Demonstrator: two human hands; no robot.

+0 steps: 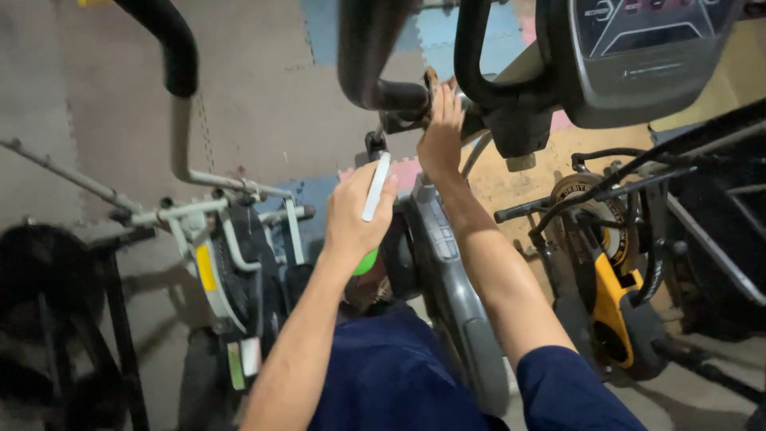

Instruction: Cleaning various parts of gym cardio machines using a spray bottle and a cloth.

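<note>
Head view: left hand grips a white-handled tool ready; right hand pinches the handlebar joint, steadying it.

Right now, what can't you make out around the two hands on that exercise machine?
Head view only:
- What the right hand presses at the handlebar joint: hidden by its fingers.
- The tool in the left hand: the hand wraps its middle, so its kind is unclear.
- The console: cut off by the top edge.
- The machine's base: hidden behind the person's legs.
</note>
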